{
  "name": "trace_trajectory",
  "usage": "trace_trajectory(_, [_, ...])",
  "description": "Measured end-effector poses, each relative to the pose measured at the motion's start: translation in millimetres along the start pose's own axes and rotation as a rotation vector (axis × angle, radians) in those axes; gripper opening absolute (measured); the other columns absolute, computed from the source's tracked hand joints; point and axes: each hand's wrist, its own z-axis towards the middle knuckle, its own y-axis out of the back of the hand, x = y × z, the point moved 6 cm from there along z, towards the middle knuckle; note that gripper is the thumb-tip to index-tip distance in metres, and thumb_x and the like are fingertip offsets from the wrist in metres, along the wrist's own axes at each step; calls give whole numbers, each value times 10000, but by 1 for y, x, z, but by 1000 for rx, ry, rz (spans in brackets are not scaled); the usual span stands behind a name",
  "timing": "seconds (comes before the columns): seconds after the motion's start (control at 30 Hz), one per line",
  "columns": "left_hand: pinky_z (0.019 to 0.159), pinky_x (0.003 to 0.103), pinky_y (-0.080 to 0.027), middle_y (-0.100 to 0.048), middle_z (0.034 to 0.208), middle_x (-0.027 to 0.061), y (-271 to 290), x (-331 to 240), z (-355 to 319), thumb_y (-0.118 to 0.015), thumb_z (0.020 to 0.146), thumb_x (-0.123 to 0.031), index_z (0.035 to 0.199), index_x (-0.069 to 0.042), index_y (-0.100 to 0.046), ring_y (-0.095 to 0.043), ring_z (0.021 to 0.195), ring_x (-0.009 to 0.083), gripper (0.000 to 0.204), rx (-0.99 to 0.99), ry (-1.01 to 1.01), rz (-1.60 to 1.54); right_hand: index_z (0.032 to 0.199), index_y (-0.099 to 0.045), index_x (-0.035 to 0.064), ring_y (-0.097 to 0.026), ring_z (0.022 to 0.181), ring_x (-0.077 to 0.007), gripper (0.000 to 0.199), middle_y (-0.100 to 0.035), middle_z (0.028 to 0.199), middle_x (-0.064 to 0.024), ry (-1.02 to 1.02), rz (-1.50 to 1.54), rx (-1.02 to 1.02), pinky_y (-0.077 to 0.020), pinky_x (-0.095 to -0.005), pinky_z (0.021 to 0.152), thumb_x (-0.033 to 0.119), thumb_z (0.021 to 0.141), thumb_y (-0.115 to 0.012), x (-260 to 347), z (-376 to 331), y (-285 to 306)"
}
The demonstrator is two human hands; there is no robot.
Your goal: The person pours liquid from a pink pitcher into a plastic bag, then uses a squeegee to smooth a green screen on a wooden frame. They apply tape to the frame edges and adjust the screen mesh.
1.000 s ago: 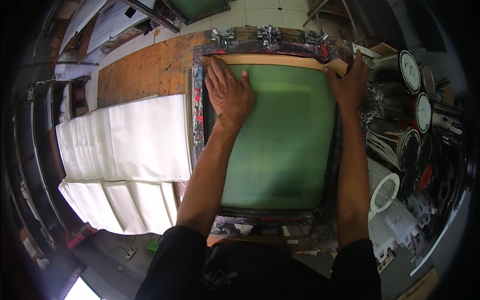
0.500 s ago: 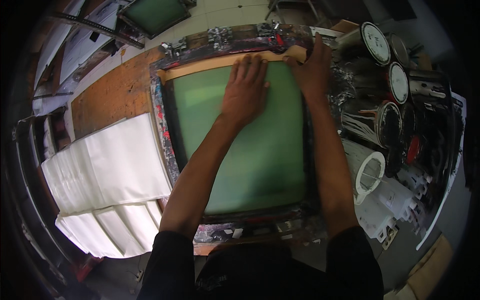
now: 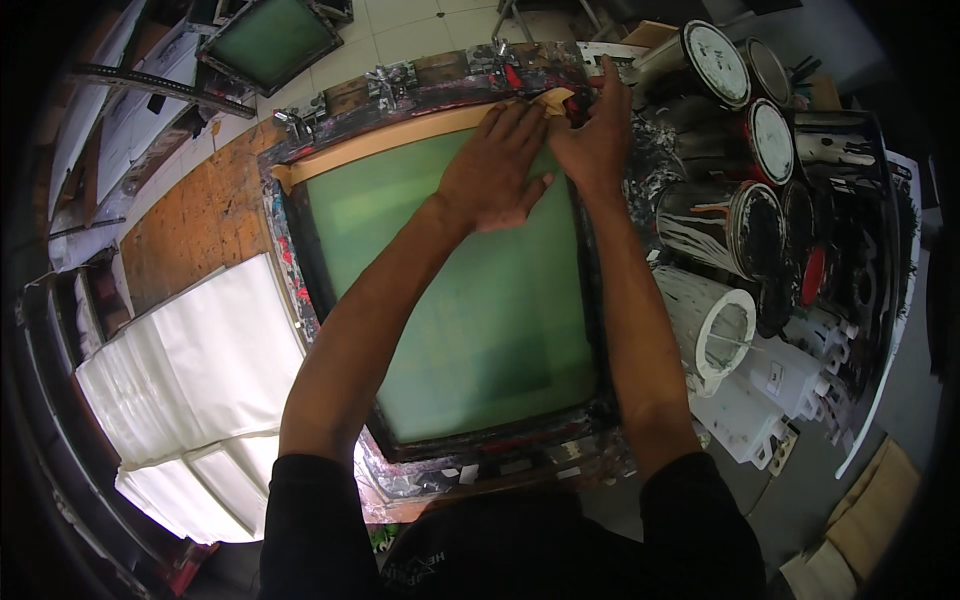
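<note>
One green screen [image 3: 470, 330] in a dark frame [image 3: 490, 440] lies on the wooden table [image 3: 190, 235], tan tape [image 3: 375, 140] along its far edge. The left hand [image 3: 497, 165] lies palm down, fingers extended onto the tape; just beside it, the right hand [image 3: 597, 140] has thumb and index finger spread apart near the tape's right end.

The hands [image 3: 490, 172] are bare; the black short-sleeved shirt [image 3: 520, 550] bears pale print [image 3: 418, 569].
</note>
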Motion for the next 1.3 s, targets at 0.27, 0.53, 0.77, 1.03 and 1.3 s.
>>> trace_trajectory(0.27, [1282,476,-171,-335,1600,246,-4,-3,9,-517,977,-427,1517,93,-330,-250,1522,380,772,0,-70,-42,1481,-392,-34,-606,961,-266,607,-589,1186,-148,-225,286,-127,-478,-412,908,-4,883,-487,-21,3,8])
trace_trajectory(0.53, [1245,472,-231,-409,1530,228,6,10,-12,-508,992,-377,1516,39,-370,-341,1457,356,683,-25,104,10,1446,-422,-20,-598,1093,-392,565,-581,1203,-205,-64,28,-74,-466,-478,959,8,888,-500,-9,3,6])
trace_trajectory(0.77, [1252,507,-200,-352,1574,224,37,51,-90,-471,1020,-351,1567,-3,-313,-302,1479,381,667,-60,463,138,1457,-418,-7,-577,1161,-407,570,-573,1232,-202,-107,-20,-20,-450,-514,997,14,895,-506,-4,5,6])
trace_trajectory(1.03, [1223,508,-263,-361,1509,319,55,96,-164,-494,1005,-344,1492,117,-346,-335,1442,463,687,-208,741,242,1452,-437,-3,-562,1172,-396,566,-570,1219,-199,-116,-36,2,-434,-502,1009,5,890,-508,0,7,6])
trace_trajectory(1.3, [1223,495,-267,-333,1497,377,52,89,-152,-524,979,-272,1432,215,-341,-316,1447,488,690,-357,926,265,1461,-445,2,-573,1149,-391,538,-563,1239,-210,-38,-15,-16,-457,-485,983,60,931,-523,7,6,8])
